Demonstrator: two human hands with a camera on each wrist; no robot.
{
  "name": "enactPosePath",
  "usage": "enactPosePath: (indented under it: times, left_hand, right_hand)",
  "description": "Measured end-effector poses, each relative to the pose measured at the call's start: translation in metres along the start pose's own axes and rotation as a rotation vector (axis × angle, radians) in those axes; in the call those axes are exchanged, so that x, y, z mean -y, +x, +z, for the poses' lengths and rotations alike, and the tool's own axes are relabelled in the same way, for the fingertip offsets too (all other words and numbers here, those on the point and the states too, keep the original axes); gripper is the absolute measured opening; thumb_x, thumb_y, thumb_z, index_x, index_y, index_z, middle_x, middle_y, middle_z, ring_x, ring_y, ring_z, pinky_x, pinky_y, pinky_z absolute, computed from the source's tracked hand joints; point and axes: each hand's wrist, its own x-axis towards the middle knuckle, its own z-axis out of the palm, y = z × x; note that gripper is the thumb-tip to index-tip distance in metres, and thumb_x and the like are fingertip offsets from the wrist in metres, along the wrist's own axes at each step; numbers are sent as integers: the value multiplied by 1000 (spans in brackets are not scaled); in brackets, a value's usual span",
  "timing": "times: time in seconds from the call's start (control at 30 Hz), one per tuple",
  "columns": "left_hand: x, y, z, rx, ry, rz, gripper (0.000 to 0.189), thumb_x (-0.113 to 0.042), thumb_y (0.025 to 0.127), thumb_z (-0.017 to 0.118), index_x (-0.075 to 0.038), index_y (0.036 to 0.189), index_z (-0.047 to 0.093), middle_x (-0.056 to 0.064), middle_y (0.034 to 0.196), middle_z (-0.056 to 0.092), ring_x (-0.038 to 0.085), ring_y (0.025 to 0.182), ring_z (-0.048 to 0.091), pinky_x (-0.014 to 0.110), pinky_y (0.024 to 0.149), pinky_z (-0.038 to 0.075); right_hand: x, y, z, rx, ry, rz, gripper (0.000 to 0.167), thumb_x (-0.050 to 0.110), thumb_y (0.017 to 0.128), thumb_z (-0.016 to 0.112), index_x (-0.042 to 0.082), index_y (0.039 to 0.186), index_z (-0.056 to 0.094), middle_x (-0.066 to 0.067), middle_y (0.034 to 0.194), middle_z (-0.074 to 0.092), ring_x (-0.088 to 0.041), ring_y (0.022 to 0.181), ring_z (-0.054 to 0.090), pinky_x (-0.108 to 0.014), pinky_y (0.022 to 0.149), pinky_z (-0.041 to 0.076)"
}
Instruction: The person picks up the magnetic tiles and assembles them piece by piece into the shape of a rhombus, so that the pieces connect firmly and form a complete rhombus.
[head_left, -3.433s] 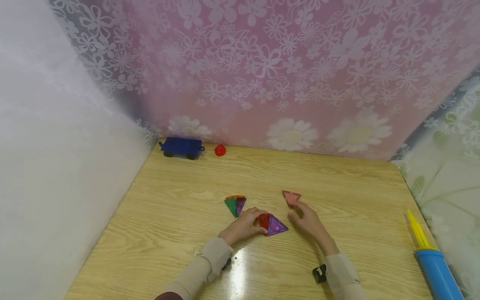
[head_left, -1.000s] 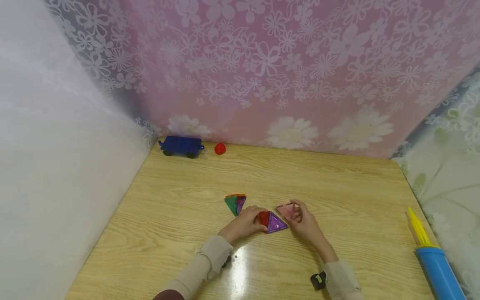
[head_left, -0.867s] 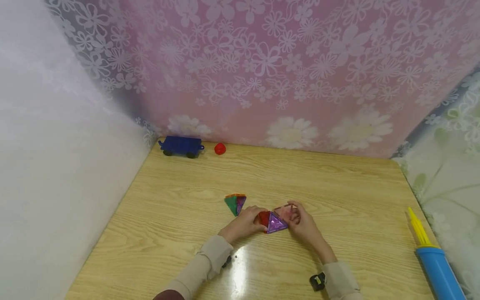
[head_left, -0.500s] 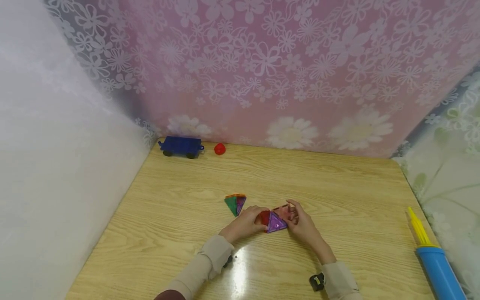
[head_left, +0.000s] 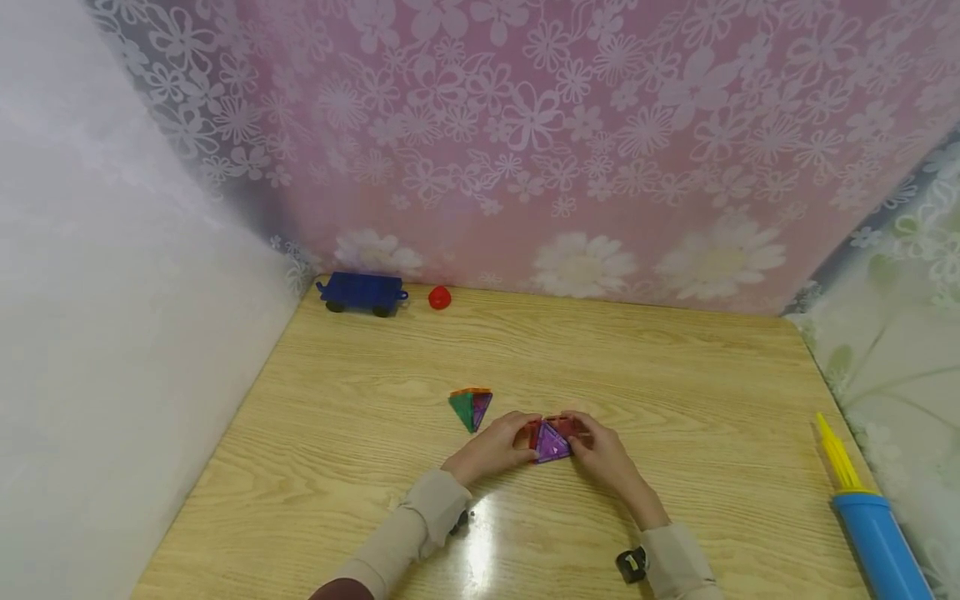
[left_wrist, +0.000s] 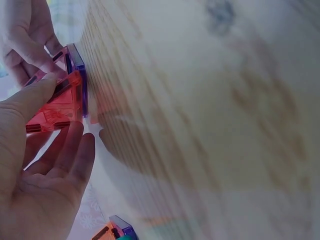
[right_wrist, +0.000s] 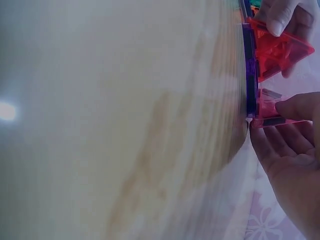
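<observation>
A purple triangular magnetic tile [head_left: 552,446] lies flat on the table between my two hands. On its left edge a red triangular magnetic tile [right_wrist: 272,52] stands tilted up, pinched between thumb and fingers of my left hand [head_left: 491,447]. My right hand [head_left: 606,454] pinches a pink triangular magnetic tile [right_wrist: 268,107], which stands raised along the purple tile's right edge. In the left wrist view the red tile [left_wrist: 57,107] partly covers the pink one. Left of these, a small pyramid of tiles [head_left: 462,408] in green, purple and orange sits on the table.
A blue toy wagon [head_left: 365,292] with black wheels stands at the back left corner, a small red object [head_left: 439,297] beside it. At the right edge lies a blue and yellow pump [head_left: 873,529]. A flowered pink curtain [head_left: 525,150] hangs behind the wooden table [head_left: 360,467].
My right hand has picked up the pink tile, brought it left and down to the purple tile's edge, and tilted it upward. My left hand keeps its grip on the red tile.
</observation>
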Motion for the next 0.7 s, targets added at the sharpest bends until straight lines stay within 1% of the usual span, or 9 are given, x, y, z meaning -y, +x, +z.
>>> enactPosePath:
  times: [0.1,0.17,0.33,0.5,0.7]
  left_hand:
    - [-1,0,0,6,-8,-3,56,-27,91,65,-12,141,46,4,136,52,19,125,48,33,106,40]
    - [-2,1,0,9,-7,-4,56,-27,91,66,-12,141,46,4,136,52,17,123,49,31,103,41]
    - [-3,1,1,10,-9,1,56,-25,90,67,-13,141,46,3,130,54,12,112,53,25,94,46]
    - [-5,1,-1,1,-10,18,56,-24,89,69,-14,140,48,3,127,55,13,109,55,24,91,48]
    - [-5,2,-1,2,4,37,56,-25,89,68,-14,140,47,1,123,56,7,98,55,18,82,48]
  right_hand:
    - [2,0,1,15,11,7,36,-13,85,58,-6,120,58,-24,113,64,-38,103,62,-41,84,55]
    - [3,0,1,23,18,12,35,-12,86,58,-5,120,59,-24,116,63,-39,104,61,-42,85,54]
    - [5,0,0,28,24,3,34,-12,85,58,-6,119,59,-26,117,62,-41,105,61,-43,85,54]
    - [5,-1,1,38,20,-10,37,-13,84,58,-6,120,59,-27,117,61,-41,103,61,-42,84,54]
    - [7,-1,1,44,14,-16,38,-15,83,57,-6,119,59,-26,116,62,-40,102,62,-42,84,54]
